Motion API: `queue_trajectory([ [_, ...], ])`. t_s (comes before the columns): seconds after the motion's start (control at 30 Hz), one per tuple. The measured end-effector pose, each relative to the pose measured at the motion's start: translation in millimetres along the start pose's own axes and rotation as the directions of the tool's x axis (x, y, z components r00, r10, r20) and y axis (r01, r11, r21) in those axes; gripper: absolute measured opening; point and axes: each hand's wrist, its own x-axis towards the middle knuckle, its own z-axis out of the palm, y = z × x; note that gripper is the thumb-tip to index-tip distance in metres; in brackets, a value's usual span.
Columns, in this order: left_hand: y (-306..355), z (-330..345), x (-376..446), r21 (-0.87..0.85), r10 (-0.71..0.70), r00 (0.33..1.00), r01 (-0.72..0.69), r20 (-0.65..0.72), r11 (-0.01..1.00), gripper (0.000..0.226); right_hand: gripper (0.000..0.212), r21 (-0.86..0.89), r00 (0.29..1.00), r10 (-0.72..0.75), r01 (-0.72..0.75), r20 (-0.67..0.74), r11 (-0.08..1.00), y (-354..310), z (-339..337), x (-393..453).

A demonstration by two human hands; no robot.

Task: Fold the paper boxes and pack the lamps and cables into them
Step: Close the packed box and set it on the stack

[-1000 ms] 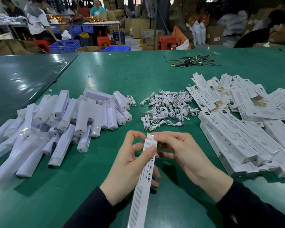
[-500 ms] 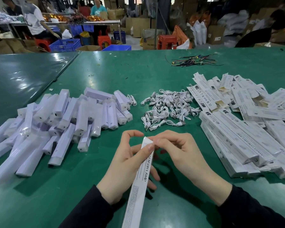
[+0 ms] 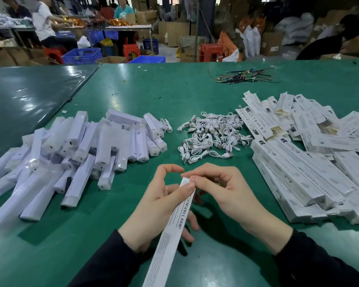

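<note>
Since a second ago I see the small end flap that stood up from the sensor lamp box (image 3: pixel 170 230) is now tucked down flat, with my right hand (image 3: pixel 222 191) and left thumb pressing that end shut.

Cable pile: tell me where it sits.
In the head view, the cable pile lies mid-table, between the lamps at left and paper boxes at right.

Packing workshop: long green tables (image 3: pixel 133 90), stacked cardboard cartons (image 3: pixel 174 33), blue crates (image 3: pixel 82 55), seated workers (image 3: pixel 48 27) behind
</note>
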Motion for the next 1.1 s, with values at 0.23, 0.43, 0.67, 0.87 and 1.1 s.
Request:
queue_trajectory([
  [0.23,8,-5,1,-0.12,-0.15,0.986,0.142,-0.067,0.983,0.046,0.029,-0.114,0.987,-0.039,0.056,0.153,0.992,-3,5,-4],
  [0.43,6,-18,-1,-0.118,-0.361,0.932,0.362,0.031,0.925,0.029,0.052,-0.497,0.877,-0.353,0.476,0.326,0.725,-1,5,-8],
  [0.67,2,-12,-4,0.101,-0.333,0.943,0.331,0.005,0.938,0.022,0.027,-0.231,0.978,-0.194,0.206,0.072,0.951,0,8,-7],
  [0.87,6,-7,3,0.054,-0.012,0.975,0.024,-0.223,0.998,0.025,0.042,0.065,0.99,0.134,-0.131,-0.038,0.989,0,3,2],
  [1.1,12,-4,2,-0.036,0.194,0.93,-0.215,-0.311,0.976,0.045,0.038,0.149,0.955,0.262,-0.282,0.141,0.948,-1,11,-3],
])
